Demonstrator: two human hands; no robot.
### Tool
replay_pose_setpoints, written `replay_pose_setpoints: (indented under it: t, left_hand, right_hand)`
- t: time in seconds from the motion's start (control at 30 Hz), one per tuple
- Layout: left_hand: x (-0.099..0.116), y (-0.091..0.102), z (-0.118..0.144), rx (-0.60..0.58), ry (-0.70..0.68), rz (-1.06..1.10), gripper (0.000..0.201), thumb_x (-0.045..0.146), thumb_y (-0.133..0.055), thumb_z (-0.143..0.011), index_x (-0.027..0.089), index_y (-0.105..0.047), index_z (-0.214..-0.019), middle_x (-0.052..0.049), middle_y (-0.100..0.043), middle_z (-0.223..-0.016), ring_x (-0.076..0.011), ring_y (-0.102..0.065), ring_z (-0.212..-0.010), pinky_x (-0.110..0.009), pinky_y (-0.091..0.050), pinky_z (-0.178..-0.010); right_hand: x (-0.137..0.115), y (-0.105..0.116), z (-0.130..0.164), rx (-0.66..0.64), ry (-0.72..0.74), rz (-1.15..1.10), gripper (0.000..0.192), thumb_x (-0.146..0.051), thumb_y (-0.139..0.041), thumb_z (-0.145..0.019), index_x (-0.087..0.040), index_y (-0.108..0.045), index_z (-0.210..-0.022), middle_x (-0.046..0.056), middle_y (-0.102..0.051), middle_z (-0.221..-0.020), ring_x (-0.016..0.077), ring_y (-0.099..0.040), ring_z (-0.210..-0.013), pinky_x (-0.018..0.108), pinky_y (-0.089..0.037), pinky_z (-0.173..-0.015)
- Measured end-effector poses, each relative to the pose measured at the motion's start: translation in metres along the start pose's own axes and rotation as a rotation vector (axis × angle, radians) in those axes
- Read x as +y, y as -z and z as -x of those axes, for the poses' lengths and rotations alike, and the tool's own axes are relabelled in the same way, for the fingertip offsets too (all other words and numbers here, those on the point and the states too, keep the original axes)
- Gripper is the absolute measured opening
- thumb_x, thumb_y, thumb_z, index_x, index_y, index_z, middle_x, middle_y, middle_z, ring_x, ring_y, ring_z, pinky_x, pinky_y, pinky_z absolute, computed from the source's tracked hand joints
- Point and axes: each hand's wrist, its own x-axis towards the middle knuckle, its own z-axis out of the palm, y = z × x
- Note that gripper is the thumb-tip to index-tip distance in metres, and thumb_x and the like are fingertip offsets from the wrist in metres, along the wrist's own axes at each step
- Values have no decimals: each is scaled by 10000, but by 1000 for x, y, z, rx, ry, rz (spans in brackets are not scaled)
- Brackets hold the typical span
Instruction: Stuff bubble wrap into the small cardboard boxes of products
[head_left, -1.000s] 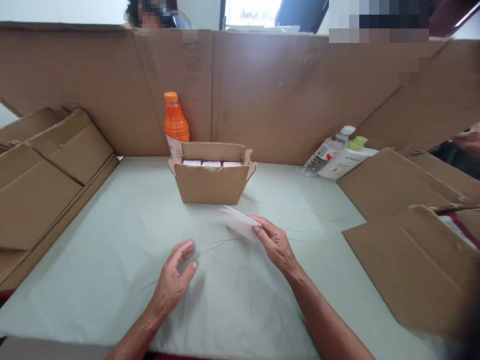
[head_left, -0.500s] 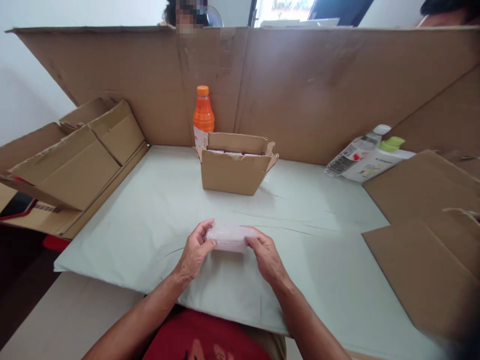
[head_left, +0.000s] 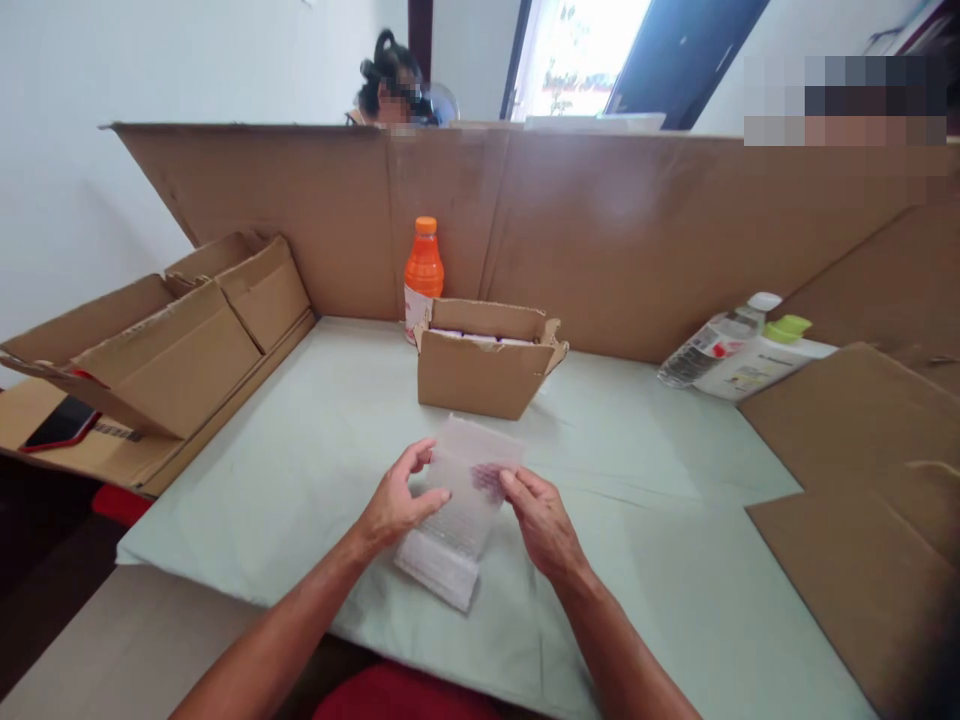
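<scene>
A clear piece of bubble wrap (head_left: 472, 450) is held up over the table, partly unfolded, its lower end (head_left: 439, 572) folded over toward me. My right hand (head_left: 546, 520) pinches its right edge between thumb and fingers. At the left edge, my left hand (head_left: 397, 500) has thumb and fingers apart, with the thumb tip over the wrap. A purplish patch shows through near my right fingertips; I cannot tell what it is. Just beyond the wrap stands an open cardboard box (head_left: 472, 378) with several items inside, only their tops visible.
An orange bottle (head_left: 424, 272) stands behind the box. Cardboard walls (head_left: 637, 230) line the back. Open cartons (head_left: 172, 350) and a phone (head_left: 64, 424) are at left. A water bottle (head_left: 709, 345) and a white bottle (head_left: 757, 365) lean at right beside cardboard flaps (head_left: 847, 500). People sit beyond.
The bubble wrap has gone from a compact folded bundle between both hands to a longer, tilted sheet. My left fingers have spread from it. The head view has tilted up.
</scene>
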Motion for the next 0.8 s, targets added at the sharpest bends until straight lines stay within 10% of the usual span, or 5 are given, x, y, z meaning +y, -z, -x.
replay_pose_setpoints:
  t: [0.17,0.37,0.63,0.8]
  left_hand:
    - [0,-12,-6,-266,62,22,513,237,-717,-737,161,-639,-1238,-73,-714,-1155,-260,-645,-1068,-364,-492,-962]
    - [-20,-5,31,-256,146,-20,538,184,-690,-715,170,-634,-1250,-62,-705,-1098,-224,-639,-969,-310,-497,-860]
    - [-31,6,91,-161,456,230,984,379,-725,-789,221,-190,-1600,-2,-627,-861,-112,-509,-606,-229,-391,-570]
    - [-19,15,108,-301,463,101,617,371,-719,-821,206,-581,-1400,-17,-640,-879,-113,-541,-706,-226,-421,-640]
  right_hand:
    - [-24,-2,-19,147,98,-128,388,-585,-681,-846,-215,-752,-940,59,-770,-988,232,-699,-962,393,-525,-969]
    - [-23,23,-54,455,254,-105,391,-599,-643,-834,-223,-669,-935,35,-719,-963,194,-665,-942,345,-541,-903]
    - [24,46,-62,373,64,373,515,-627,-676,-758,-158,-701,-967,116,-722,-1012,305,-643,-1002,466,-493,-929]
    - [16,72,0,166,116,692,465,-476,-571,-925,-216,-627,-1306,138,-652,-1331,299,-606,-1201,487,-491,-983]
